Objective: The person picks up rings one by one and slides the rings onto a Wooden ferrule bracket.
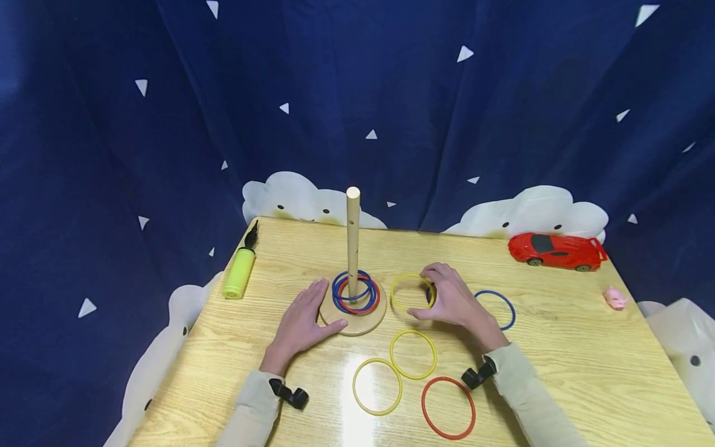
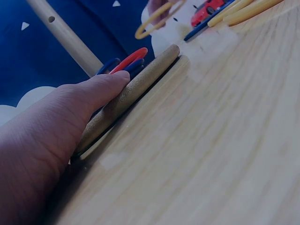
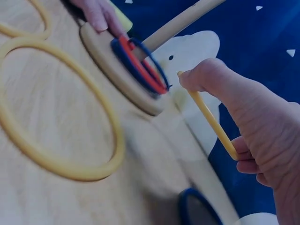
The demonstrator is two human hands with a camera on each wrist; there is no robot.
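Presently raised above the desk [image 1: 586, 347], right of the peg [image 1: 353, 242]: one yellow ring [image 3: 211, 120], pinched by the right hand [image 1: 451, 297]; could be dropped through a loosened pinch. Round base [image 1: 365, 323]: touched by the spread left hand [image 1: 301, 320]; could be tilted by uneven pressure.

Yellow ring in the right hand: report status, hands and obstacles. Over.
Left hand touching wooden base; right hand pinching yellow ring. Ring aloft beside peg, not yet over it. Nothing visible between ring and peg.

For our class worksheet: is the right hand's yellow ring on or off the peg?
Off: the right hand holds the yellow ring apart from the peg.
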